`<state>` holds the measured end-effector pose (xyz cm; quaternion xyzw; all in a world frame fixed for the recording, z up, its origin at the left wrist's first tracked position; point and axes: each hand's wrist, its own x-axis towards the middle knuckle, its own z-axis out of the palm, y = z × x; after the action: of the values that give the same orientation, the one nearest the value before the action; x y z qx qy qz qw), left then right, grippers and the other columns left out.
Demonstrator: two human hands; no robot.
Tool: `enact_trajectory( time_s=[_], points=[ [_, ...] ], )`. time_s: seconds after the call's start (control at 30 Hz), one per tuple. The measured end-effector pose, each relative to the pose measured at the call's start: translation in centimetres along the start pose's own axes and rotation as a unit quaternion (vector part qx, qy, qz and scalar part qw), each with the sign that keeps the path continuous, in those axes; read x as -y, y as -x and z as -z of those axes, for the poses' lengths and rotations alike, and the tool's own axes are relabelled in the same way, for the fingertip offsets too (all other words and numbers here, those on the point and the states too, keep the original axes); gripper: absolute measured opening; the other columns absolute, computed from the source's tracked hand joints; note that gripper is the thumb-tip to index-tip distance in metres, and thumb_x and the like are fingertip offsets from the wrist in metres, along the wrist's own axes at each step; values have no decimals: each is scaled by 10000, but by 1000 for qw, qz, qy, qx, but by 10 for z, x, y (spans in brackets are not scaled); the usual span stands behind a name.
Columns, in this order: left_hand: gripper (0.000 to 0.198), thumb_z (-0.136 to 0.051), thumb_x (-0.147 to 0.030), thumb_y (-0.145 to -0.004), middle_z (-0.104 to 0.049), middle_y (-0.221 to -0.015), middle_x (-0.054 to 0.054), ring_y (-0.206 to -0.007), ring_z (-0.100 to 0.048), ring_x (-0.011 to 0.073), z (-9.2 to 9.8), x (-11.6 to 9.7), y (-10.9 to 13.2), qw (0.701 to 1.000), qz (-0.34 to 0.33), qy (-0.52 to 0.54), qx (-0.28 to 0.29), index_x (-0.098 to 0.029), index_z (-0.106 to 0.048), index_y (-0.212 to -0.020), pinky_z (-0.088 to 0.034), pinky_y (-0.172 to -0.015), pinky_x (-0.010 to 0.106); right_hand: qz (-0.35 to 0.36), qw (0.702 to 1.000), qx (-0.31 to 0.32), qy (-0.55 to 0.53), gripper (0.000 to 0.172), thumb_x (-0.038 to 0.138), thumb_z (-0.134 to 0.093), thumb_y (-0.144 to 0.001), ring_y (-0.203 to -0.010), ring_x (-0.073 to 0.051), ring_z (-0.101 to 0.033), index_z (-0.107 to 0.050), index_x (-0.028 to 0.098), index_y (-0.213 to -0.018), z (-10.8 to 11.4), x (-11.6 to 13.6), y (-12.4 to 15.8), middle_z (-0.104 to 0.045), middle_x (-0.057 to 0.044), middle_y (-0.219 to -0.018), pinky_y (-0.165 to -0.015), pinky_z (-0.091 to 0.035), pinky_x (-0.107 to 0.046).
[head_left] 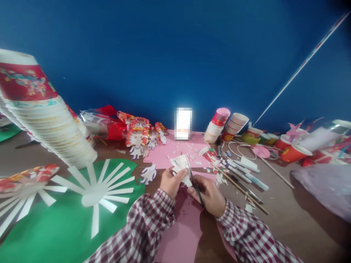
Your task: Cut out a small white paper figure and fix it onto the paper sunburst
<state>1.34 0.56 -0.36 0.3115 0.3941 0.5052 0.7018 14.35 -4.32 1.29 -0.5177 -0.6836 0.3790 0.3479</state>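
My left hand (172, 182) pinches a piece of white paper (180, 163) with drawn lines on it, held above pink paper. In my right hand (211, 195) is a pair of dark-handled scissors (196, 190), its blades against the right side of the white paper. Whether the blades are apart is hard to make out. A cut-out paper figure (148, 174) lies just left of my left hand. Behind it stand several paper figures (137, 140) with red and orange trim. Small white scraps are scattered on the pink sheet (167, 144) beyond my hands.
Tall stacked paper cups (49, 120) lean at the left, near a green sheet (65, 223) bearing a cup cut into strips (94, 195). Markers (242, 170) and a thin stick (257, 204) lie at right. Shorter cup stacks (236, 126), red cups (294, 153) and a plastic bag (323, 186) stand farther right.
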Motion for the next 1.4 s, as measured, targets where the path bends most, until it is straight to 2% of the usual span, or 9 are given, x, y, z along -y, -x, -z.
enact_trajectory(
  time_s=[0.53, 0.67, 0.93, 1.2, 1.4],
  points=[
    [286, -717, -290, -537, -614, -526, 27, -428, -516, 95, -1, -1, -2, 1000, -15, 2, 7, -96, -592, -705, -396, -421, 196, -3, 1000, -14, 15, 167, 324, -566, -749, -486, -78, -339, -517, 167, -775, -1, 4, 1, -405, 45, -556, -452, -294, -182],
    [283, -713, -291, -536, -602, -497, 23, -405, -503, 94, -2, -1, -1, 1000, -14, 2, -10, -91, -600, -701, -390, -413, 202, -2, 1000, -14, 12, 178, 338, -557, -753, -487, -80, -342, -521, 164, -773, -1, 4, 1, -418, 38, -562, -457, -304, -186],
    [249, -711, -259, -540, -629, -547, 38, -453, -538, 109, -3, -4, 2, 1000, -14, 19, -6, -91, -613, -696, -414, -451, 212, -13, 1000, -19, 19, 252, 420, -530, -753, -472, -91, -346, -520, 168, -769, -1, 7, 2, -412, 32, -543, -441, -298, -196],
    [257, -717, -259, -534, -635, -555, 43, -466, -553, 118, -1, 0, -3, 1000, -9, 30, 5, -93, -616, -701, -443, -476, 227, -10, 1000, -18, 12, 235, 395, -542, -752, -481, -84, -348, -529, 162, -778, -2, 7, 1, -423, 34, -555, -457, -313, -190],
    [276, -725, -276, -514, -599, -478, 22, -422, -528, 107, -3, 0, -2, 999, 9, 27, -26, -90, -617, -688, -422, -437, 212, -14, 1000, -22, 16, 243, 396, -537, -756, -484, -84, -349, -535, 155, -779, -3, 8, 2, -426, 33, -557, -464, -318, -189]
  ],
)
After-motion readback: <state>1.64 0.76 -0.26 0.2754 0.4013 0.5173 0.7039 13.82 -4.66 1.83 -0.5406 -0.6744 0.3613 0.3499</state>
